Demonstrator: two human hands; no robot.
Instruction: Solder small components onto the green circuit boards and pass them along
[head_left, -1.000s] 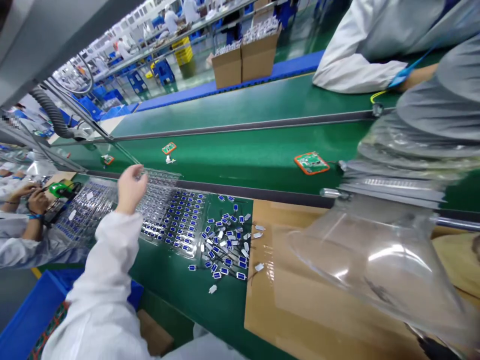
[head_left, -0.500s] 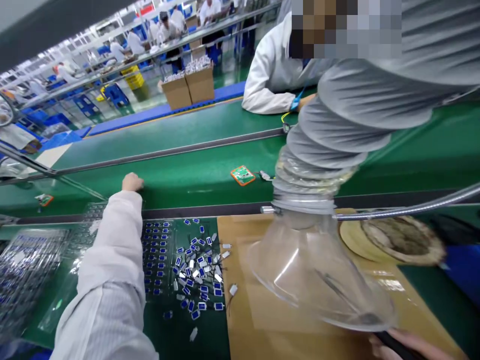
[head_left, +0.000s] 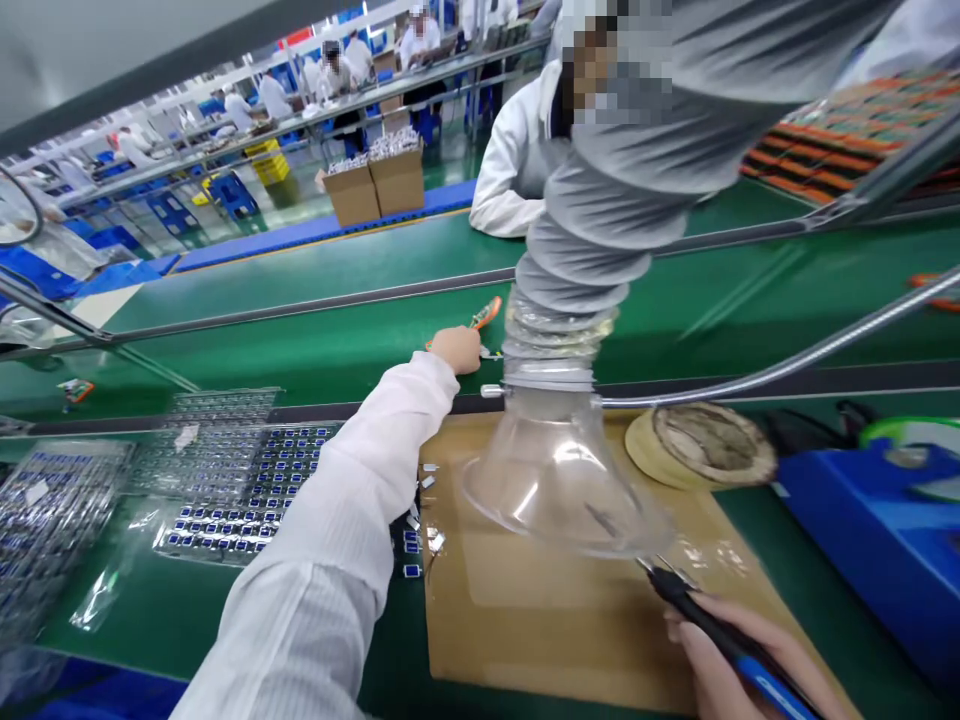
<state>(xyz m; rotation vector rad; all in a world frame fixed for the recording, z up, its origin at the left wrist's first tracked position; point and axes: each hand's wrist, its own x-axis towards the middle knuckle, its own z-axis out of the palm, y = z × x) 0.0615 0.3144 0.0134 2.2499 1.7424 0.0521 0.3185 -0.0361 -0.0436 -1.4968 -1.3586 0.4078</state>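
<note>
My left hand [head_left: 457, 350] reaches over the green belt and is closed on a green circuit board with an orange edge [head_left: 486, 314], which is tilted up and partly hidden by the fingers. A small white part on a lead [head_left: 489, 354] lies beside that hand. My right hand [head_left: 724, 650] grips a soldering iron [head_left: 697, 610] with a black and blue handle, its metal tip pointing up-left below the rim of the clear fume hood [head_left: 555, 480]. Under the hood lies a brown work mat [head_left: 540, 610].
Grey ducting [head_left: 600, 210] rises from the hood. Trays of small blue-faced parts [head_left: 225, 530] lie at left, with loose ones partly under my sleeve. A round yellowish container [head_left: 697, 445] and a blue box [head_left: 877, 540] stand right. Across the belt sits a co-worker [head_left: 510, 150].
My left hand has moved right along the belt and taken hold of the circuit board, tilting it up. My right hand and the soldering iron show more fully, farther left. The view has shifted right.
</note>
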